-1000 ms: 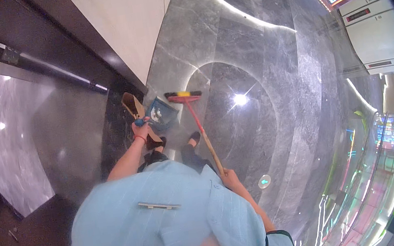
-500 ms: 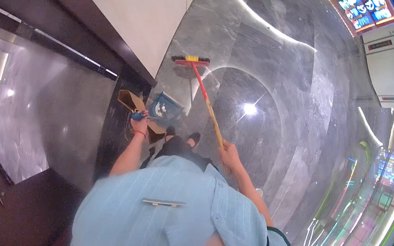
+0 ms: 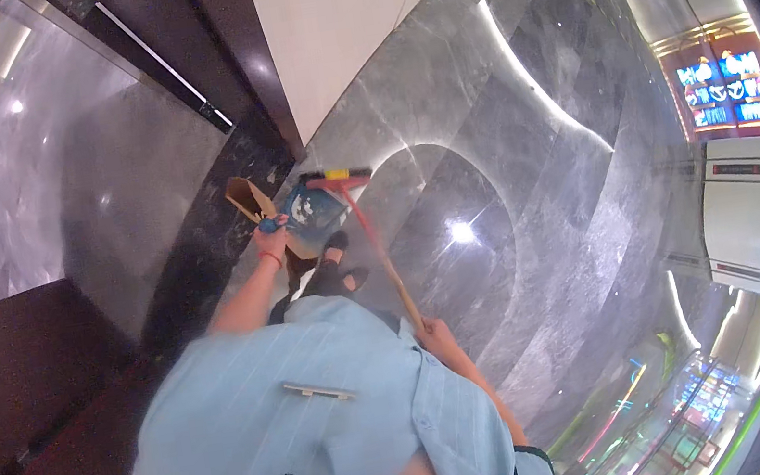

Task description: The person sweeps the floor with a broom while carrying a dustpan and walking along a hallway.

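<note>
My left hand (image 3: 271,243) is closed around the blue handle of a dustpan. The pan (image 3: 326,216) is blue, low by the floor, and has pale scraps in it. Brown cardboard (image 3: 247,196), maybe an open box or bag, shows beside and below that hand; whether the fingers also hold it, I cannot tell. My right hand (image 3: 437,338) grips the wooden upper end of a broom (image 3: 369,229) with a red lower stick. Its red head with black and yellow bristles lies across the far edge of the dustpan.
A dark wall base (image 3: 245,72) and a pale panel (image 3: 332,30) form a corner just beyond the dustpan. Glossy grey floor (image 3: 548,185) stretches to the right. White cabinets (image 3: 756,214) and a lit sign stand at the far right. My feet are close behind the dustpan.
The broom head has come nearer and to the left, from the floor beyond the dustpan to its far edge. My right hand has drawn back toward me. The view has turned slightly.
</note>
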Tool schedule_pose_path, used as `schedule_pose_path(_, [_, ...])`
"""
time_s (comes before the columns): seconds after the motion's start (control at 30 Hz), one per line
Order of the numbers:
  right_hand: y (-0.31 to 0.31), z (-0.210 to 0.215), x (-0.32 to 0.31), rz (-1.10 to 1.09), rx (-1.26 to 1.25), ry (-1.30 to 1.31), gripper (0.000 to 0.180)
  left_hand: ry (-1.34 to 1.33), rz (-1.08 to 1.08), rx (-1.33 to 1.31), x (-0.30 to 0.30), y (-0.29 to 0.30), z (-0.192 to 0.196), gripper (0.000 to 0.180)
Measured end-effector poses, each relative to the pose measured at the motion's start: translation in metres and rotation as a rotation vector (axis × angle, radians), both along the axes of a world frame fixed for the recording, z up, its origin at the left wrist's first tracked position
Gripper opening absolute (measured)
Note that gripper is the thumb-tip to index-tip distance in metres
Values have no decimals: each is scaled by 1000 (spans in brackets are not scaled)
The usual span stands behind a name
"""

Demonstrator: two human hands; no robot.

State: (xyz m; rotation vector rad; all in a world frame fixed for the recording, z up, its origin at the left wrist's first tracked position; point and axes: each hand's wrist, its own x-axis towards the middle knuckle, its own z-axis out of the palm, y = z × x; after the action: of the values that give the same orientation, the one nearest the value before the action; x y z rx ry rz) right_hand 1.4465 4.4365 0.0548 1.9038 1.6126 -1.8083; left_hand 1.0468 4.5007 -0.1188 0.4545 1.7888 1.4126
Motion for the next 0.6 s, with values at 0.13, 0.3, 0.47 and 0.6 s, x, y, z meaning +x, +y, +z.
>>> schedule_pose_path(0.13, [15,86,9,-206,-142,-37,39,-77,41,-5,0,-4,-1,15])
schedule_pose_path(0.3, [-14,35,52,-99,72,-60,43,195,-261,-210,11,-3,20,11])
schedule_pose_path(0.47, [14,1,23,-560,40,-27,15,9,-268,6,20,-9,17,14])
schedule_pose_path(0.6, [30,-16,19,-534,87,-62,8,137,-437,36,18,9,23,8])
